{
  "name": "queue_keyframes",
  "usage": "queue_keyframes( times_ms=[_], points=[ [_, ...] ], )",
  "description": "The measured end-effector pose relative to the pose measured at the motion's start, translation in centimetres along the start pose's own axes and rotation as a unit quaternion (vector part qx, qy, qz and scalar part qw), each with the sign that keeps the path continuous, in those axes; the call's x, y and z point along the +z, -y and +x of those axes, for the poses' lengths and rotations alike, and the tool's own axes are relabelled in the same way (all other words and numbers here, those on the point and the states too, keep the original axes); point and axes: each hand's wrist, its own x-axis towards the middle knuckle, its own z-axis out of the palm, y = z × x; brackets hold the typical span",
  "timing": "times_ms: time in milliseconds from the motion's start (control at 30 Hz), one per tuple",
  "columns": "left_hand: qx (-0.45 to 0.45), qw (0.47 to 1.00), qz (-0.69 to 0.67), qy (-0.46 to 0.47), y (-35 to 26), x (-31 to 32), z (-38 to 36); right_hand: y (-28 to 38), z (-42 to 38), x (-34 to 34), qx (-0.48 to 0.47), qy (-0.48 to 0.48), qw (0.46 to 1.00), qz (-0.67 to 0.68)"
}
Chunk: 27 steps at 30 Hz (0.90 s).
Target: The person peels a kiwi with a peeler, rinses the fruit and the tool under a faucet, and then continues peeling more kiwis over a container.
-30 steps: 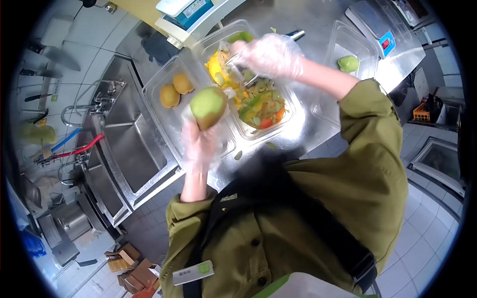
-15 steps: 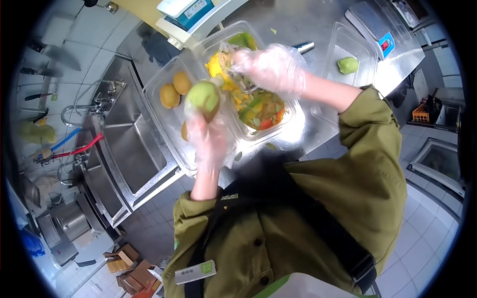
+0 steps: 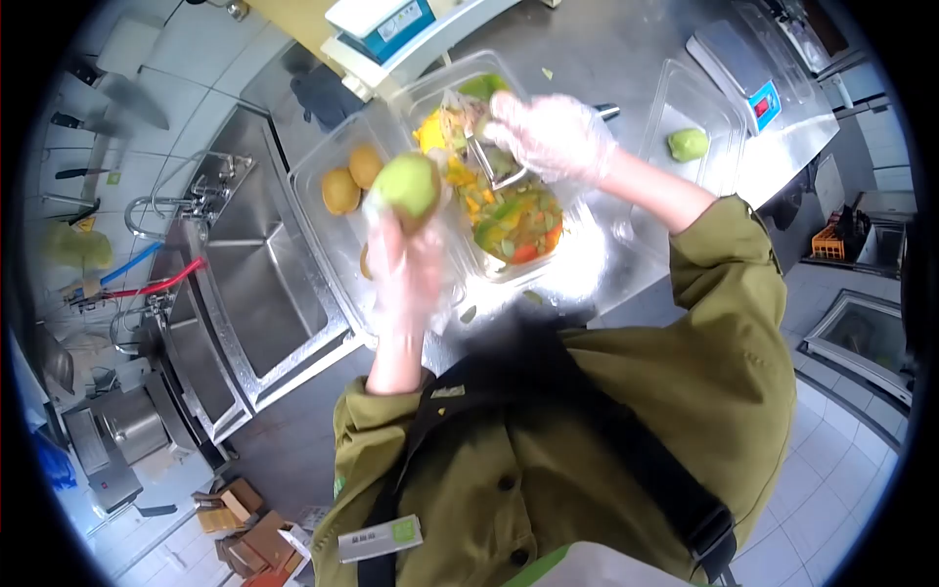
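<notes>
My gloved left hand (image 3: 406, 269) grips a partly peeled kiwi (image 3: 407, 184), green on top with brown skin left lower down. In my gloved right hand (image 3: 553, 137) is a metal peeler (image 3: 497, 168), held a short way right of the kiwi and apart from it. Beneath the peeler stands a clear tub (image 3: 445, 74) with green, yellow and orange peelings (image 3: 518, 220) in it. Under my left hand, another clear tub (image 3: 328, 240) holds brown unpeeled kiwis (image 3: 340, 191); my hand hides part of it.
A third clear tub (image 3: 653, 108) at the right contains a peeled green fruit (image 3: 688, 146). Behind it sits a scale (image 3: 763, 106) with a blue panel. A steel sink (image 3: 264, 284) lies to the left. Knives (image 3: 132, 98) hang on the tiled wall.
My right hand has shifted slightly right with the peeler, whose metal head now shows more clearly. The kiwi stays in my left hand. The whole view has shifted a little.
</notes>
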Motion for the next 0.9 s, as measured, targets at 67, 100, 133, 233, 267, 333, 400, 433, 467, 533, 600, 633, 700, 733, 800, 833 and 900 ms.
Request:
queue_keyframes(
  times_ms=[67, 100, 133, 233, 267, 333, 400, 433, 467, 533, 600, 633, 700, 733, 800, 833, 900],
  points=[
    [-0.039, 0.998, -0.054, 0.024, 0.6, -0.3, 0.0, 2.3, -0.9, -1.1, -0.048, -0.039, 0.989, 0.131],
    [-0.052, 0.996, -0.060, 0.028, 0.9, 0.0, 0.1, 2.6, -1.0, -1.1, -0.178, -0.044, 0.983, -0.024],
    [-0.070, 0.995, -0.068, 0.037, 1.2, 0.4, 0.2, 3.3, -1.4, -1.1, -0.156, -0.072, 0.984, 0.039],
    [-0.124, 0.989, -0.067, 0.038, 1.3, 0.2, -0.2, 4.5, -1.4, -2.4, -0.160, -0.095, 0.982, 0.041],
    [-0.140, 0.987, -0.063, 0.038, 1.4, 0.1, -0.2, 4.6, -1.3, -2.7, -0.175, -0.095, 0.980, 0.007],
    [-0.147, 0.988, -0.044, 0.018, 1.6, -0.1, -0.2, 4.5, -1.3, -2.5, -0.133, -0.079, 0.988, -0.014],
    [-0.133, 0.991, -0.018, 0.000, 2.0, -0.1, 0.0, 4.6, -1.3, -2.3, -0.124, -0.092, 0.988, -0.026],
    [-0.116, 0.993, 0.000, -0.009, 2.5, -0.1, 0.1, 5.1, -1.4, -2.1, -0.138, -0.111, 0.984, -0.025],
    [-0.098, 0.995, 0.017, -0.019, 2.8, 0.0, 0.1, 5.3, -1.6, -1.9, -0.151, -0.130, 0.980, -0.024],
    [-0.090, 0.993, 0.061, -0.049, 2.7, 0.1, -0.3, 4.6, -1.7, -1.0, -0.163, -0.125, 0.979, -0.007],
    [-0.075, 0.994, 0.053, -0.060, 2.8, -0.2, -0.8, 3.7, -1.6, -0.3, -0.168, -0.092, 0.981, -0.026],
    [-0.067, 0.996, 0.024, -0.054, 3.2, -1.0, -1.1, 3.1, -1.5, -0.1, -0.164, -0.063, 0.983, -0.054],
    [-0.051, 0.998, -0.012, -0.029, 2.4, -1.0, -1.0, -0.1, -1.0, 1.5, -0.066, 0.034, 0.996, -0.041],
    [-0.044, 0.999, -0.022, -0.022, 0.9, -0.3, -1.4, -0.2, -1.5, 1.7, -0.076, 0.009, 0.996, -0.051],
    [-0.044, 0.999, -0.019, -0.027, 0.3, -0.4, -1.6, 0.7, -1.6, 0.5, -0.074, 0.022, 0.996, -0.053],
    [-0.061, 0.998, 0.001, -0.031, 0.3, -0.7, -1.6, 2.7, -1.3, -1.4, -0.045, 0.048, 0.997, -0.038],
    [-0.056, 0.998, 0.031, -0.018, 1.3, -0.2, -0.9, 4.6, -1.1, -2.8, -0.068, -0.021, 0.997, -0.002]
  ],
)
